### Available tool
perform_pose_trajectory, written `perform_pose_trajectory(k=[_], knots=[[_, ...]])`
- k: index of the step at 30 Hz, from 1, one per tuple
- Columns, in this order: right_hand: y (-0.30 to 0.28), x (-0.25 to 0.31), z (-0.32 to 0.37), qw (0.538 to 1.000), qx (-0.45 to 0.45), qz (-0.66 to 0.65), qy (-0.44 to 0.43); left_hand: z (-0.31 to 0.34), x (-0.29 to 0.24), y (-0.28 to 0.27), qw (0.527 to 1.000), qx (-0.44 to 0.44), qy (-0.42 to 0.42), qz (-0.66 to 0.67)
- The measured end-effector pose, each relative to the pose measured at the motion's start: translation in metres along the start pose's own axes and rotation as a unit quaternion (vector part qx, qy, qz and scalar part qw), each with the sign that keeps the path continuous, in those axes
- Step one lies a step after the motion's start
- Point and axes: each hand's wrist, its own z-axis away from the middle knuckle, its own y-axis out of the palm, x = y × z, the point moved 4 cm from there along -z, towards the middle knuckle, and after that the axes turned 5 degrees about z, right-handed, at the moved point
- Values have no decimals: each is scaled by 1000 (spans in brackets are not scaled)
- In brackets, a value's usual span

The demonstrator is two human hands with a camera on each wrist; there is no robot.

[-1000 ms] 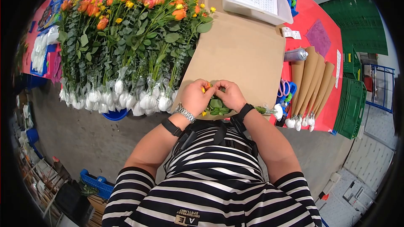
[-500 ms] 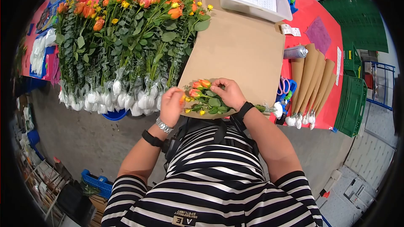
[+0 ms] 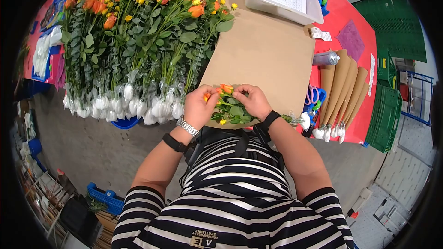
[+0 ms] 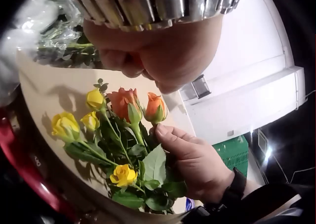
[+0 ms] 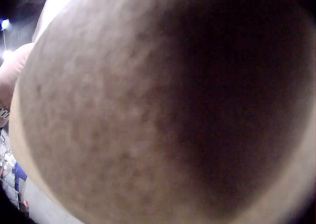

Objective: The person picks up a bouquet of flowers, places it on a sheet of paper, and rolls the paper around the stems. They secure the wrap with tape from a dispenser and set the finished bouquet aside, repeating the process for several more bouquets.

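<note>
A bunch of orange and yellow roses (image 3: 235, 113) with green leaves lies at the front edge of the brown paper (image 3: 263, 41), its stems pointing right to a white wrapped end (image 3: 304, 121). At the blooms, the left hand (image 3: 197, 107) has its fingers curled, with orange showing between thumb and forefinger; its fingertips are partly hidden in the left wrist view. My right hand (image 3: 254, 102) pinches an orange rose (image 4: 155, 108) just under its bloom. A yellow rose (image 4: 123, 175) sits lower among the leaves. In the right wrist view, blurred skin fills most of the picture.
Many wrapped rose and eucalyptus bunches (image 3: 143, 41) lie to the left. A white plastic bin (image 3: 284, 7) with papers stands at the back. To the right are a spray can (image 3: 326, 58), pink-handled scissors (image 3: 312, 94) and several brown paper-wrapped cones (image 3: 342, 83).
The left hand moved away to the left of the bunch with something orange in its fingers, then came back to the blooms. My right hand has stayed nearly in place.
</note>
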Motion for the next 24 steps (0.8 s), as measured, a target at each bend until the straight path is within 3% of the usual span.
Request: perform_pose_trajectory(k=[7, 19, 24], knots=[[0, 0, 0, 1000, -4, 1, -24, -8, -7, 21, 997, 12, -1, -73], [0, -1, -2, 999, -6, 6, -43, -8, 11, 35, 996, -45, -70, 15], [-1, 4, -1, 999, -1, 31, -44, -13, 9, 37, 997, -48, -55, -29]])
